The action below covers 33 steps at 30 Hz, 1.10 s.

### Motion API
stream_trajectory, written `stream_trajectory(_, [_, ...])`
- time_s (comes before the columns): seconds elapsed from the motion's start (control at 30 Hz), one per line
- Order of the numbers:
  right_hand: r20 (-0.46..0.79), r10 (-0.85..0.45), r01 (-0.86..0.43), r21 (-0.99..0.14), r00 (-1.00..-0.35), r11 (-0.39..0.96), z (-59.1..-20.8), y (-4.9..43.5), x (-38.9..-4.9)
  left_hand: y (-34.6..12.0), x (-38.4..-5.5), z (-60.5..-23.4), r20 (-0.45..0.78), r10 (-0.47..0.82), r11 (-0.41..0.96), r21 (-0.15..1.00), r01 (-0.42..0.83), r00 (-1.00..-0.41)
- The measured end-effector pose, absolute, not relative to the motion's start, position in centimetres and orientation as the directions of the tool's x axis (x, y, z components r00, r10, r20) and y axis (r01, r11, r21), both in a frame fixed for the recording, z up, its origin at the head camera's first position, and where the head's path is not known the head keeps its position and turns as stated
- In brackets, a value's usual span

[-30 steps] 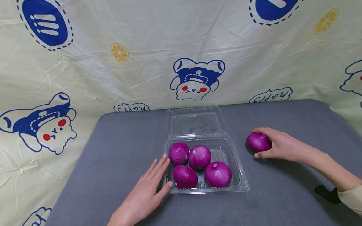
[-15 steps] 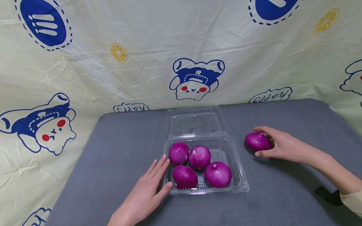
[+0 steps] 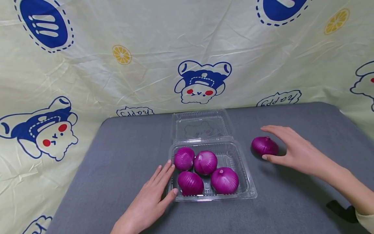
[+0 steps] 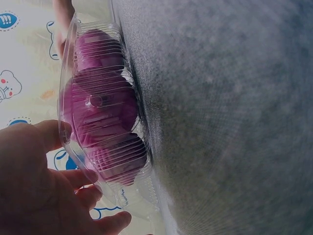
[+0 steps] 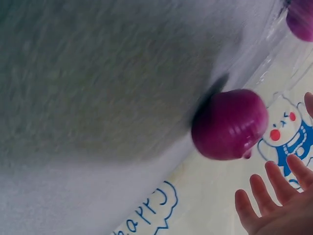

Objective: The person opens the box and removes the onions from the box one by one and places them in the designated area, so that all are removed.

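Resting my left hand (image 3: pixel 152 198) flat against the clear clamshell box (image 3: pixel 246 185) with four purple onions in it, fingers straight. My right hand (image 3: pixel 292 148) is spread open just beside the loose onion (image 3: pixel 264 145) on the grey worktop (image 3: pixel 117 156), not gripping it. Wrist views are blurry; the box hides its onions' outlines.

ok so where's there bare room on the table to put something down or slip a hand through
Bare grey table lies left of the clamshell container, beyond the left hand, and along the near edge to its right. A narrow gap runs between the container and the loose red onion. It is crowded inside the container, with four onions, and around the right hand.
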State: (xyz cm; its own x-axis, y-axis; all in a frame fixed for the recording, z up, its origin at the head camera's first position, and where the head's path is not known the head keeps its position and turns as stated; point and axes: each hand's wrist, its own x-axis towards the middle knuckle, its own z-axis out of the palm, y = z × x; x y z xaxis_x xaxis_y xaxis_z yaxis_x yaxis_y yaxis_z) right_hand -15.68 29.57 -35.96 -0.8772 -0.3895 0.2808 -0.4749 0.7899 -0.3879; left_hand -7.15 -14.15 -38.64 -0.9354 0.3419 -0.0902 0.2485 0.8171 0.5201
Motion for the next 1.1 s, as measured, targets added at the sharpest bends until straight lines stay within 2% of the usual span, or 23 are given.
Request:
stream_trajectory(0.3, [0.361,-0.441,-0.554,-0.322,-0.821,0.767,-35.6,27.6,-14.1,-14.0,-7.2,-38.6,-0.095,0.333,0.822,0.516,0.239,-0.938])
stream_trajectory(0.8, [0.287,-0.521,-0.595,-0.362,-0.804,0.717,-35.0,24.8,-12.4,-14.1,-7.1,-38.6,-0.083,0.335,0.819,0.518,0.247,-0.938])
stream_trajectory(1.1, [0.241,-0.575,-0.616,-0.437,-0.782,0.655,-35.8,22.9,-12.1,-14.1,-7.1,-38.6,-0.075,0.341,0.812,0.526,0.253,-0.937])
